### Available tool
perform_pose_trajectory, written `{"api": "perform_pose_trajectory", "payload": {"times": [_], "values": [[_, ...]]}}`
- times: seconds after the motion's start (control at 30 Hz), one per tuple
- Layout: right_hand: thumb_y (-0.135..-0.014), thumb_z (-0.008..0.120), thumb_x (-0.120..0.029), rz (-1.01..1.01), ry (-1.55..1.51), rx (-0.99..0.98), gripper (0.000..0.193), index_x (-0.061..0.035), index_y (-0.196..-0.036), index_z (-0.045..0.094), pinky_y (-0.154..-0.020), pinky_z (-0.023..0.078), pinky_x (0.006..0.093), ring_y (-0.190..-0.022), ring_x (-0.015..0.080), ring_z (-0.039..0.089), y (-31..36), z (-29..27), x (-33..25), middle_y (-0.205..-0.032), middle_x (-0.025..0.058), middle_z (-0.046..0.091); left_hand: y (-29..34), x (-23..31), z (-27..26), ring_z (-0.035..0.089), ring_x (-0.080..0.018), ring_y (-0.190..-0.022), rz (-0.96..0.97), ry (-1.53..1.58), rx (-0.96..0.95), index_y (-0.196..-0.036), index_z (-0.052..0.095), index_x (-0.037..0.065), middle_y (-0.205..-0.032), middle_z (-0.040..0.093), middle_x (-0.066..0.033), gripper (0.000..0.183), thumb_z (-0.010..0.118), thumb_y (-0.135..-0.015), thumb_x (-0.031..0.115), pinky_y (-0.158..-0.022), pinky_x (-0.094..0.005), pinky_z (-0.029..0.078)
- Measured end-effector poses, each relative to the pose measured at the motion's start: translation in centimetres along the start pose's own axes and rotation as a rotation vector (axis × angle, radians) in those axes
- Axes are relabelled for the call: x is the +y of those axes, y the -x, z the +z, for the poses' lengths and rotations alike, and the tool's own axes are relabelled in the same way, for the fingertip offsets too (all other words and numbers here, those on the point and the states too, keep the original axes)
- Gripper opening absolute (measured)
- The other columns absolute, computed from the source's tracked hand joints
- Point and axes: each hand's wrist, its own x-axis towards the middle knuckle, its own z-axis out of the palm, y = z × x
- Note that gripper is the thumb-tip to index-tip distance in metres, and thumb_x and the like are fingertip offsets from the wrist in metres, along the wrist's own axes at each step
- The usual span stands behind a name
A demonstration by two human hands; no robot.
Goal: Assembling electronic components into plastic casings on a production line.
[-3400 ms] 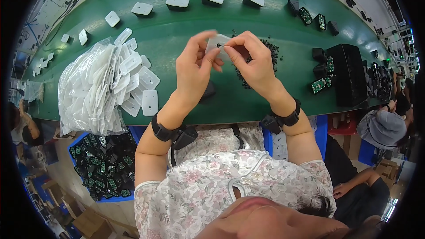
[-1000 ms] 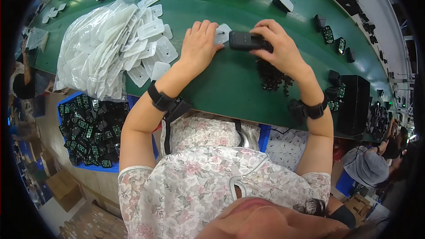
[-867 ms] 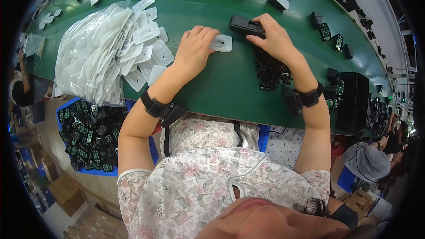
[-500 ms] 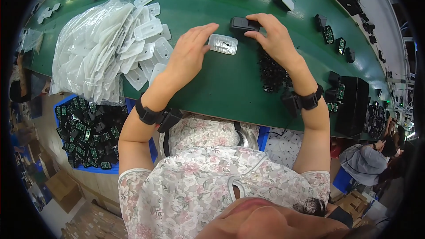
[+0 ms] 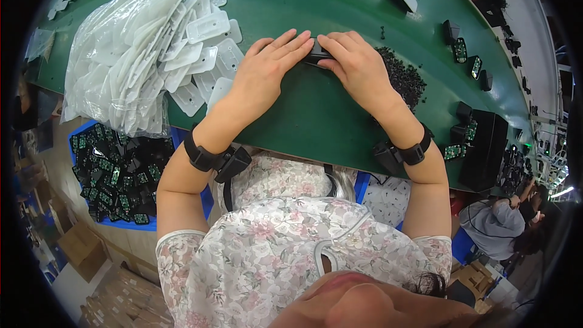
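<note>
Both hands press flat on a small black part (image 5: pixel 317 54) lying on the green belt (image 5: pixel 316 115). Left hand (image 5: pixel 264 70): fingers together, extended, tips on the part. Right hand (image 5: pixel 355 64): fingers curled over its other end. White plastic covers (image 5: pixel 194 42) lie left of the left fingers; black small pieces (image 5: pixel 404 76) sit right of the right fingers.

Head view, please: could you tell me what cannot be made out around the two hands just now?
- Black part: mostly covered by the left hand and right hand, so its shape is unclear.
- Pile of small black pieces: too small to identify.
- White casings: the pile is partly blurred under a clear plastic bag.
</note>
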Motion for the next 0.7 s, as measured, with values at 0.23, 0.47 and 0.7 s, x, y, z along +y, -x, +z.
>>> {"api": "perform_pose_trajectory", "payload": {"times": [0.23,0.47,0.7], "values": [[-0.073,0.07,-0.013,0.027,0.076,0.053,0.037,-0.0058,-0.108,0.06,-0.072,0.05,0.0326,-0.088,0.0234,0.058,0.2,0.7,-0.7,-0.099,0.0067,0.06,0.1,-0.3,-0.2,0.045,-0.0216,-0.125,0.03,-0.114,-0.022,-0.132,0.047,0.01,-0.139,0.045,-0.0029,0.059,0.049,-0.075,-0.006,-0.1,-0.0405,0.035],[-0.073,0.071,-0.013,0.117,0.014,0.035,0.037,-0.0056,-0.108,0.061,-0.075,0.049,0.0334,-0.089,0.0257,0.058,0.3,0.3,-1.2,-0.099,0.0085,0.061,0.2,0.0,1.0,0.052,-0.0205,-0.116,0.065,-0.207,0.109,-0.122,0.054,0.009,-0.13,0.052,-0.0047,0.042,0.05,-0.08,0.01,-0.093,-0.0393,0.04],[-0.079,0.07,-0.01,0.532,-0.582,-0.173,0.036,-0.0019,-0.111,0.056,-0.078,0.046,0.0264,-0.089,0.0125,0.059,-1.9,-1.2,2.3,-0.095,0.006,0.064,-3.0,0.8,2.5,0.06,-0.0241,-0.092,-0.007,-0.228,0.104,-0.107,0.057,-0.004,-0.107,0.062,-0.0173,0.038,0.056,-0.073,0.012,-0.082,-0.033,0.045]]}}
